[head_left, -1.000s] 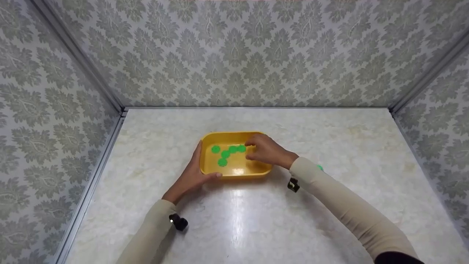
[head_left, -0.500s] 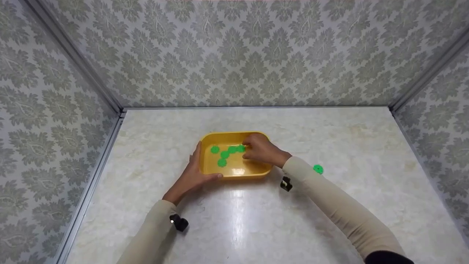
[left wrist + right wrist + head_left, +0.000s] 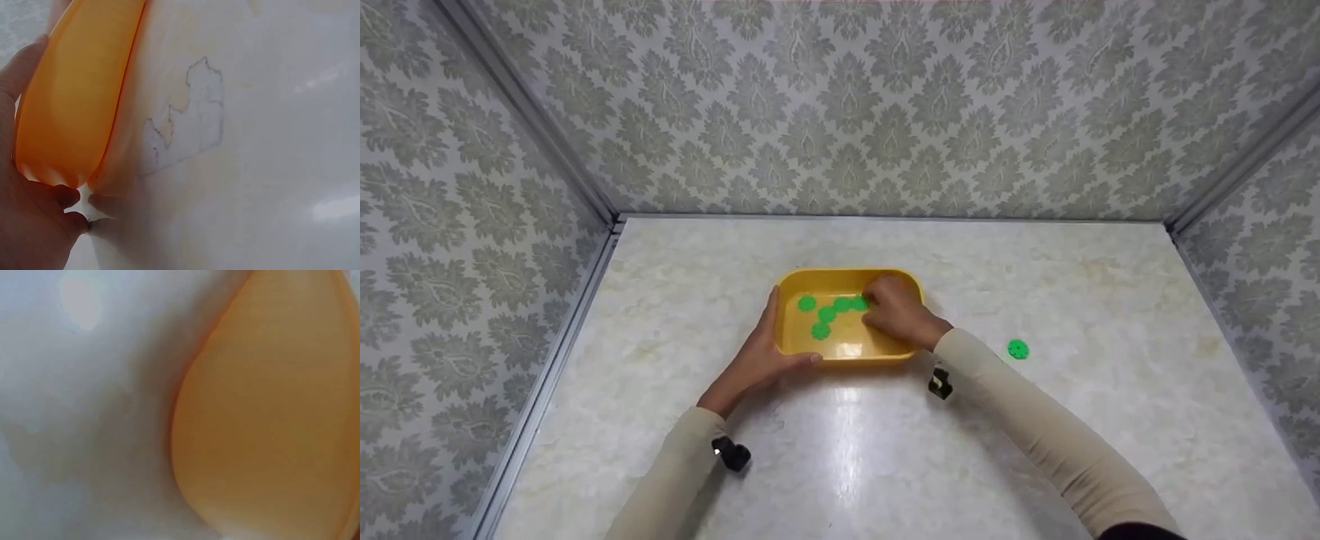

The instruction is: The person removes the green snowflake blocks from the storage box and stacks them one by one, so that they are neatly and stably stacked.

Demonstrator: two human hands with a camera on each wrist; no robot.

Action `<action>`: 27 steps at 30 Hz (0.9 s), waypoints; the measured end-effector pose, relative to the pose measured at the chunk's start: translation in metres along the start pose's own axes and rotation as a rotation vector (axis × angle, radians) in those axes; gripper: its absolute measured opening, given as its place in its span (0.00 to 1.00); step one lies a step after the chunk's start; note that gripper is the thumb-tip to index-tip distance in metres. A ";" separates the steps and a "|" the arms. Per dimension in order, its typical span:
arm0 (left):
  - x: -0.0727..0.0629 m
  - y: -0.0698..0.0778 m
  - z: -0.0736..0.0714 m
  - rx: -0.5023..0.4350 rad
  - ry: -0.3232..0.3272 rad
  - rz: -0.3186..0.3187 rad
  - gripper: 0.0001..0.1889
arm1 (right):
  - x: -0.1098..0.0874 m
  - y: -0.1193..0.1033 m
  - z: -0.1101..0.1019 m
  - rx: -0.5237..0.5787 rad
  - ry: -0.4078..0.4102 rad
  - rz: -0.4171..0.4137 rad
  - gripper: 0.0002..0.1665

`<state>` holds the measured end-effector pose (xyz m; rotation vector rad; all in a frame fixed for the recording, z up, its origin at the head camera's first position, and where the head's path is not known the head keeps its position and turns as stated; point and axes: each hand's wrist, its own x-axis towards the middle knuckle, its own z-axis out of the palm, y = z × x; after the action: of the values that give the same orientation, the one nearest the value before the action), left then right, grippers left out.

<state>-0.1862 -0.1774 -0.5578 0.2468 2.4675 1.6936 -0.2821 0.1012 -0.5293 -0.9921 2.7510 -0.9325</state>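
A yellow plastic tray (image 3: pixel 849 275) sits on the table, tilted nowhere noticeable. My left hand (image 3: pixel 761 356) grips its left end, thumb along the front rim and fingers against the side; the left wrist view shows the tray's orange-lit outer wall (image 3: pixel 79 95) inside that grasp. Within the tray my right hand (image 3: pixel 896 311) has curled fingers at the right end of a bent row of green notched discs (image 3: pixel 827 314). Its fingertips partly cover the endmost disc (image 3: pixel 860 302). Another green disc (image 3: pixel 807 303) lies apart at the tray's left. The right wrist view holds only tray wall (image 3: pixel 264 410) and tabletop.
One more green notched disc (image 3: pixel 1018 349) lies on the pale marbled table (image 3: pixel 840 450), right of the tray. Patterned panels (image 3: pixel 847 112) stand behind and at both sides. Small black cameras (image 3: pixel 731 454) hang from the wrists.
My right hand's fingers have drawn in closer around the end disc. The right forearm has shifted left, uncovering the loose disc on the table. The left hand keeps its grasp on the tray.
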 end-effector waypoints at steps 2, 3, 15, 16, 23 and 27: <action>0.000 0.000 0.000 0.009 -0.004 0.000 0.73 | 0.000 0.001 0.001 0.004 0.006 0.017 0.13; 0.001 -0.001 0.000 0.014 -0.004 0.000 0.74 | 0.000 0.002 0.002 0.007 0.006 0.026 0.13; -0.001 -0.003 -0.001 0.032 0.004 -0.035 0.75 | 0.000 -0.004 0.004 0.050 -0.026 0.061 0.05; -0.002 -0.003 -0.001 0.037 0.004 -0.040 0.75 | 0.000 -0.004 0.004 0.054 -0.030 0.066 0.08; -0.004 0.000 -0.001 0.049 -0.003 -0.054 0.74 | -0.002 -0.005 0.005 0.056 -0.070 0.122 0.09; -0.004 0.002 -0.002 0.053 -0.005 -0.060 0.74 | -0.003 -0.008 0.005 0.050 -0.077 0.136 0.11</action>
<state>-0.1824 -0.1795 -0.5552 0.1810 2.4921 1.6040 -0.2737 0.0958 -0.5292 -0.8041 2.6785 -0.9172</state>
